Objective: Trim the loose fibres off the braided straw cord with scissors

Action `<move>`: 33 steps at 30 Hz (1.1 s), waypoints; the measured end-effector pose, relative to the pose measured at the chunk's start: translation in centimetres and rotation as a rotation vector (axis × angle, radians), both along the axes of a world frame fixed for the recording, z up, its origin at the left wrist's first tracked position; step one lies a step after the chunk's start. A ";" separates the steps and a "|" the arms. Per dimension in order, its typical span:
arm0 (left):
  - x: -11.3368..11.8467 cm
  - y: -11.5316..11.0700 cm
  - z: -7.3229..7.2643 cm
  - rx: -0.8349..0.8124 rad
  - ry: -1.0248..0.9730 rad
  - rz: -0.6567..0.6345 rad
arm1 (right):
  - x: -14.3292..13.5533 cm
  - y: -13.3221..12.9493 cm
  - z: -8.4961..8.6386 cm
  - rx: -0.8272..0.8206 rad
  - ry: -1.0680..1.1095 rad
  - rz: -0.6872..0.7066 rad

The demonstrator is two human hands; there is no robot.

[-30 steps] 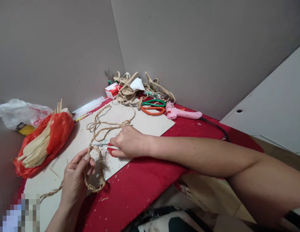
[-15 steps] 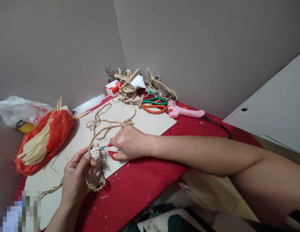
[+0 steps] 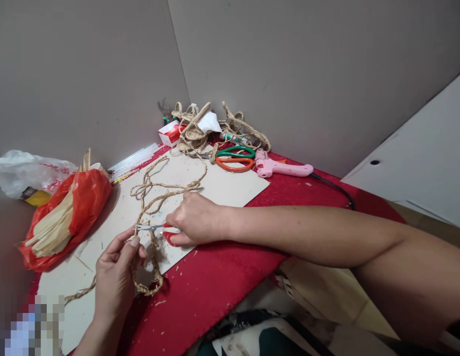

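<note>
Between the thumb and fingers of my left hand [image 3: 117, 267] is a braided straw rope [image 3: 156, 257], which loops down to the right of the hand and trails over the white board [image 3: 185, 170]. My right hand [image 3: 191, 220] is closed on the red handles of small scissors [image 3: 169, 236]. Their blades point left, slightly parted, and meet the rope just above my left fingertips. More of the rope lies in loose loops beyond both hands, and one length comes out left of my left wrist.
An orange-red bag [image 3: 91, 198] of pale husks lies at left beside a clear plastic bag [image 3: 33, 173]. At the back are coiled ropes [image 3: 195, 133], scissors with green and orange handles [image 3: 235, 164], and a pink glue gun [image 3: 284, 168] with a black cord. Red cloth [image 3: 200, 291] covers the table.
The scissor blades have shifted slightly left against the rope and look more parted. Both hands keep their grip. The camera view has moved a little.
</note>
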State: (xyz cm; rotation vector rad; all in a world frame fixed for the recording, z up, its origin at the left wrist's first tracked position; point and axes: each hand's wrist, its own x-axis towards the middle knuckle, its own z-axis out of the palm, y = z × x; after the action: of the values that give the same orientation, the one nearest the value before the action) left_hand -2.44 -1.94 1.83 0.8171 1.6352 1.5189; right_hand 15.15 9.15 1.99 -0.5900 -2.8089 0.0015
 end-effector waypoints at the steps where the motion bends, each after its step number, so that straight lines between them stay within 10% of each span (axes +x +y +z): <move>1: 0.0 0.0 0.0 -0.002 0.001 0.004 | 0.0 0.0 0.0 0.002 -0.001 0.002; 17: 0.3 0.0 0.4 0.015 -0.103 0.004 | 0.0 0.7 -0.5 -0.047 0.093 0.041; 29: 0.3 -0.2 0.5 0.051 -0.298 -0.165 | -0.2 2.3 -1.1 -0.555 0.739 -0.114; 33: 0.4 -0.2 0.6 0.017 -0.349 -0.205 | -0.5 2.5 -1.0 -0.954 0.914 -0.097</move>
State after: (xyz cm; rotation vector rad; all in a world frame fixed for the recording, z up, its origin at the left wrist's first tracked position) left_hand -2.07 -2.11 2.47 0.6616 1.2466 1.4380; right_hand 14.64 11.64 1.02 -0.6597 -1.7427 1.2746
